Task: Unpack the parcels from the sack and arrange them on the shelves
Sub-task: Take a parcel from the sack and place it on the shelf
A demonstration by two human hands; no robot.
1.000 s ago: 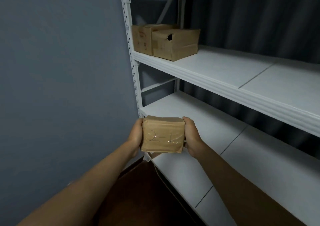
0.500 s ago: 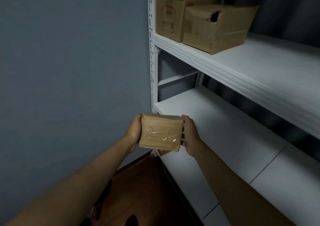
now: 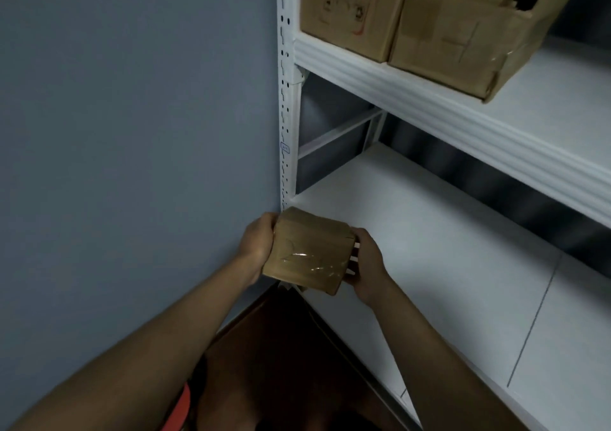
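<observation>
While the wall (image 3: pixel 132 133) fills the space left of the post (image 3: pixel 287 100), the left hand (image 3: pixel 258 248) just below the post's foot curls round the parcel's (image 3: pixel 309 252) left side. The parcel, taped and tilted, hangs at the lower shelf's (image 3: pixel 429 248) front corner, by the post. The right hand (image 3: pixel 367 262) grips its right side, fingers bent. Two boxes (image 3: pixel 429 23) sit on the upper shelf (image 3: pixel 429 100), right of the post.

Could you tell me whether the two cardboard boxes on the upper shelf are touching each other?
Touching. The head view shows the left box and the right box pressed side by side on the upper shelf, with no gap.
</observation>
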